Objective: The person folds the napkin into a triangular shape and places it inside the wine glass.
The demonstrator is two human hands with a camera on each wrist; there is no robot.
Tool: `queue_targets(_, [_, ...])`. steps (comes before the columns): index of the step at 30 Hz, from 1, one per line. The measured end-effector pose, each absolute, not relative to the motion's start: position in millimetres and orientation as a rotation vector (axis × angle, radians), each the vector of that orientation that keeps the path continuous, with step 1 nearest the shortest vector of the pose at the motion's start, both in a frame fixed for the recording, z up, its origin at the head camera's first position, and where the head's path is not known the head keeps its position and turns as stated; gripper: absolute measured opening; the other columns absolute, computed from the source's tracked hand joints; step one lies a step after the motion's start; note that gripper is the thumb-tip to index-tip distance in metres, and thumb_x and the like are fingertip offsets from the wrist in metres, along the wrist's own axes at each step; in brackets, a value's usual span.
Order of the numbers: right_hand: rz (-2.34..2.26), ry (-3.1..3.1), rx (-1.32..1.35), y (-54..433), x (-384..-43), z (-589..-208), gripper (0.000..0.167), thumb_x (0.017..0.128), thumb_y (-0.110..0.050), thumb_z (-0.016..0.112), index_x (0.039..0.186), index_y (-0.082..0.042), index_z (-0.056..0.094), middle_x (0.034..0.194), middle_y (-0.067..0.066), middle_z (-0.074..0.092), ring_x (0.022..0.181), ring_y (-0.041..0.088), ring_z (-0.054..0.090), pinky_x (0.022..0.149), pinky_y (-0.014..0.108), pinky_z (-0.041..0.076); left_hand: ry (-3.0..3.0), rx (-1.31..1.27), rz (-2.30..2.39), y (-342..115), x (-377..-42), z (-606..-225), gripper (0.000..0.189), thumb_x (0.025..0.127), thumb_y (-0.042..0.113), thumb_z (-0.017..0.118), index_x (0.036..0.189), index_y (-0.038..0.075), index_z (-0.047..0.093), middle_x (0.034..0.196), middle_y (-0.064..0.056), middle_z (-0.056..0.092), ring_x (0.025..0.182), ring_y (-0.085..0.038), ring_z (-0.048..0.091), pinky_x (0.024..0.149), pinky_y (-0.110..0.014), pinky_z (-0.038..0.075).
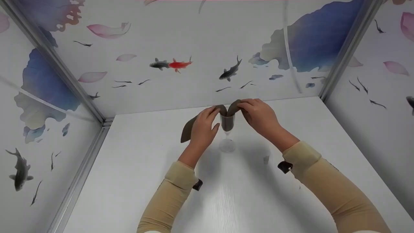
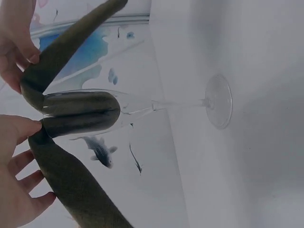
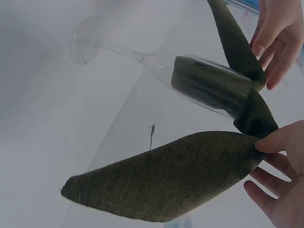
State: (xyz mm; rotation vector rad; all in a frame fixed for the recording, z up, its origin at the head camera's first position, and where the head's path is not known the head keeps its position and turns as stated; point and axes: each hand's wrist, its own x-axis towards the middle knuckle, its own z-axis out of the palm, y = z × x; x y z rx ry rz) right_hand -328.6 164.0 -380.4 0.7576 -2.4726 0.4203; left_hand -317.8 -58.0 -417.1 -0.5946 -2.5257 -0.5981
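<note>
A dark olive-brown cloth napkin (image 1: 228, 123) is tucked, folded, into a clear stemmed flute glass (image 1: 227, 145), its two ends drooping outward over the rim. The glass stands upright on the table. At the left side of the rim, my left hand (image 1: 203, 126) holds one cloth end (image 2: 76, 185) by its bend; part of that end hangs beyond the fingers. My right hand (image 1: 260, 116) grips the other end (image 3: 175, 175) on the right side. In both wrist views the fingertips sit on the cloth near the rim, and the folded middle shows through the bowl.
A small translucent piece (image 1: 266, 159) lies on the white table (image 1: 129, 174), right of the glass. Behind stands a white panel (image 1: 194, 87) printed with fish and petals, and side panels flank the table. Dark devices (image 1: 285, 167) are worn on the wrists.
</note>
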Motion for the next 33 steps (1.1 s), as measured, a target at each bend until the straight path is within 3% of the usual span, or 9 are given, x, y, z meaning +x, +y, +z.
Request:
queue_targets(8, [0.532,-2.58,0.675,172,-329,-391,0.027,0.091,0.005,0.062,0.116,-0.006,0.065,0.117,0.012,0.063,0.108,0.031,0.06,0.085,0.047,0.051,-2.599,-0.528,-0.722,-58,-315,-420,0.05,0.091,0.013,0.07,0.139,0.012,0.055,0.141,-0.004,0.049,0.127,-0.024,0.047,0.099,-0.035,0.044])
queue_targets(15, [0.565,-2.67,0.638,172,-326,-400,0.023,0.093,-0.001,0.063,0.115,-0.006,0.064,0.111,0.012,0.064,0.105,0.031,0.06,0.084,0.046,0.052,-2.626,-0.521,-0.816,-62,-310,-423,0.051,0.092,0.012,0.069,0.141,0.011,0.053,0.141,-0.006,0.049,0.128,-0.024,0.047,0.102,-0.035,0.042])
queue_targets(24, [0.567,-2.683,0.63,180,-316,-407,0.036,0.087,0.0,0.069,0.121,-0.006,0.062,0.116,0.013,0.063,0.109,0.031,0.059,0.084,0.046,0.051,-2.585,-0.519,-0.907,-74,-301,-431,0.049,0.091,0.01,0.07,0.138,0.01,0.054,0.135,-0.007,0.054,0.125,-0.022,0.051,0.101,-0.034,0.042])
queue_targets(33, [0.594,-2.631,0.624,193,-298,-417,0.035,0.087,-0.006,0.07,0.121,-0.004,0.063,0.112,0.014,0.065,0.102,0.032,0.06,0.08,0.044,0.051,-2.558,-0.528,-0.919,-82,-288,-436,0.043,0.092,0.012,0.069,0.134,0.011,0.057,0.13,-0.005,0.058,0.122,-0.021,0.053,0.1,-0.035,0.044])
